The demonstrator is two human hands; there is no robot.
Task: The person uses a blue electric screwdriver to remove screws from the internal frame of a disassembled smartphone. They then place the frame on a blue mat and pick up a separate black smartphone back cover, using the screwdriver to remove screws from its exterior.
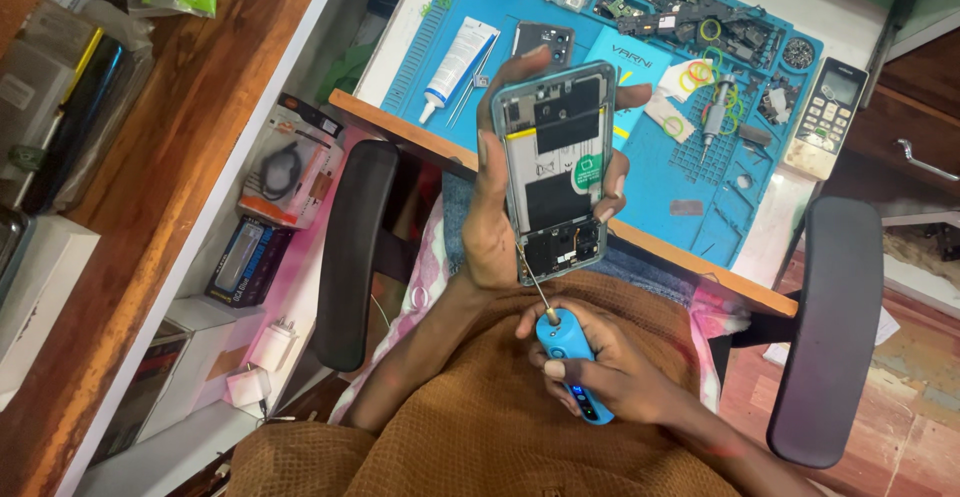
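Below, blue work mat (455, 17) on white desk (400, 32), wooden shelving (190, 147) alongside.

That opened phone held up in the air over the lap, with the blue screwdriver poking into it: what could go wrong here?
1. The opened phone is held only by the left hand, off the blue mat; a slip could drop it to the lap or floor.
2. The thin bit of the blue electric screwdriver in the right hand could skid and scratch the exposed boards.
3. A loosened screw might fall into the brown clothing.
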